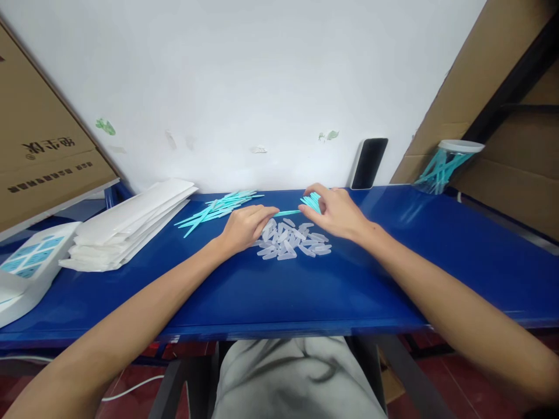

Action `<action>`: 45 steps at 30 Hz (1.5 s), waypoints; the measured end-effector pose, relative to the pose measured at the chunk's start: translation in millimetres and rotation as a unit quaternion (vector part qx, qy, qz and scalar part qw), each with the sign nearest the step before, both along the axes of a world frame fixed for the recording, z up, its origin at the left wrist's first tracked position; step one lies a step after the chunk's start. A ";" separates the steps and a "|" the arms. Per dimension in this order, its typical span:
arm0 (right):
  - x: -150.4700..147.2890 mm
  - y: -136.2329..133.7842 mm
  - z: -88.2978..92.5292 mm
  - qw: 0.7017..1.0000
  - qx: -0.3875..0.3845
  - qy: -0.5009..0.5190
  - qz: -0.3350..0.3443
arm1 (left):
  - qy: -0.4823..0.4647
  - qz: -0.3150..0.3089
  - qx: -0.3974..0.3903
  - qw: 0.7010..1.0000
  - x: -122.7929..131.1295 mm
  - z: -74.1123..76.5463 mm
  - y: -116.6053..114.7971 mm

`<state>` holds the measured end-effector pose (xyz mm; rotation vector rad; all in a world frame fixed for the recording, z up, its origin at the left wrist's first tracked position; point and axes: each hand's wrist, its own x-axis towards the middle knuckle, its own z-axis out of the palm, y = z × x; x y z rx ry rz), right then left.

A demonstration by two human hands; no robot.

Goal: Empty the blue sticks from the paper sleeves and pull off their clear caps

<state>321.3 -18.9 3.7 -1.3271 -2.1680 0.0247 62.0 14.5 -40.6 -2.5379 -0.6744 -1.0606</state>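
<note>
My left hand [248, 226] is closed in a pinch on one end of a thin teal stick [288, 213]. The stick points right, and its far end meets the thumb tip of my right hand [338, 213]. Thumb and index finger of that right hand are spread apart around a bunch of teal sticks [311, 202], partly covered by the hand. Just in front of both hands lies a loose heap of small translucent white caps [286, 238]. Behind my left hand is a pile of teal sticks [220, 209], some with whitish parts on them.
A stack of white paper sleeves [131, 218] and a white tray with blue labels [32, 256] are at left. A dark-screened phone [369, 164] leans on the wall. A clear jar of teal sticks [445, 169] stands at right. Cardboard [48, 128] rises at left; the blue table [279, 297] has a near edge.
</note>
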 end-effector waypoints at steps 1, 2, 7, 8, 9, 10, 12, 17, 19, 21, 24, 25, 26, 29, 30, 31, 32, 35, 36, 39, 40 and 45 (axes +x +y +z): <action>1.2 0.1 0.2 1.000 -0.001 -0.005 -0.001 | -0.001 -0.003 -0.010 1.000 0.3 -0.2 0.3; 0.9 -0.2 -0.3 1.000 0.003 -0.012 0.005 | -0.007 -0.006 -0.024 1.000 1.0 -0.4 0.0; -19.5 -8.3 -10.9 0.984 0.132 -0.091 0.074 | -0.037 -0.004 -0.091 0.995 7.3 0.3 -7.0; -25.6 -11.3 -13.7 0.979 0.147 -0.111 0.083 | -0.046 -0.004 -0.098 0.994 8.3 0.4 -8.5; -31.6 -14.8 -16.4 0.976 0.148 -0.131 0.086 | -0.064 -0.005 -0.104 0.993 9.2 0.4 -9.6; -37.2 -18.5 -19.0 0.975 0.139 -0.149 0.088 | -0.091 -0.005 -0.110 0.990 9.8 0.5 -10.3; -45.9 -25.8 -23.0 0.973 0.105 -0.185 0.085 | -0.158 -0.007 -0.132 0.979 10.0 1.3 -10.7; -49.5 -33.9 -24.3 0.966 0.051 -0.246 0.056 | -0.229 0.010 -0.185 0.956 1.2 7.0 -5.2; -46.0 -32.2 -22.8 0.967 0.049 -0.244 0.048 | -0.210 0.046 -0.170 0.962 -5.5 8.5 -0.8; -42.5 -29.2 -21.7 0.970 0.045 -0.234 0.043 | -0.186 0.077 -0.170 0.965 -11.5 9.2 4.0; -40.3 -25.6 -21.1 0.974 0.035 -0.217 0.047 | -0.188 0.090 -0.209 0.955 -15.8 10.0 9.5; -40.5 -25.1 -21.0 0.975 0.033 -0.212 0.049 | -0.193 0.086 -0.223 0.952 -15.7 10.2 10.7; -41.0 -24.9 -21.0 0.976 0.032 -0.208 0.051 | -0.194 0.080 -0.236 0.949 -15.0 10.2 11.6; -43.4 -25.4 -21.0 0.978 0.031 -0.198 0.056 | -0.181 0.060 -0.261 0.946 -10.0 7.3 13.7; -43.9 -25.6 -20.9 0.979 0.030 -0.196 0.053 | -0.182 0.061 -0.263 0.946 -8.2 5.4 14.8; -44.0 -25.5 -20.8 0.979 0.029 -0.195 0.048 | -0.186 0.066 -0.262 0.945 -6.9 3.4 16.2; -43.5 -25.0 -20.5 0.980 0.029 -0.195 0.040 | -0.195 0.077 -0.261 0.942 -6.5 1.4 18.2; -36.7 -20.1 -18.3 0.981 0.028 -0.192 0.011 | -0.245 0.135 -0.257 0.925 -13.6 -1.8 26.2; -32.5 -17.1 -17.2 0.982 0.027 -0.189 -0.002 | -0.262 0.155 -0.254 0.918 -18.7 -1.6 28.8; -14.7 -4.0 -14.2 0.981 0.009 -0.185 -0.064 | -0.267 0.192 -0.240 0.913 -35.8 1.7 33.5; -7.9 1.1 -13.7 0.979 -0.001 -0.186 -0.088 | -0.251 0.194 -0.238 0.918 -39.9 2.7 33.9; 18.6 22.1 -15.5 0.975 -0.048 -0.163 -0.145 | -0.087 0.169 -0.238 0.952 -39.7 -0.7 32.9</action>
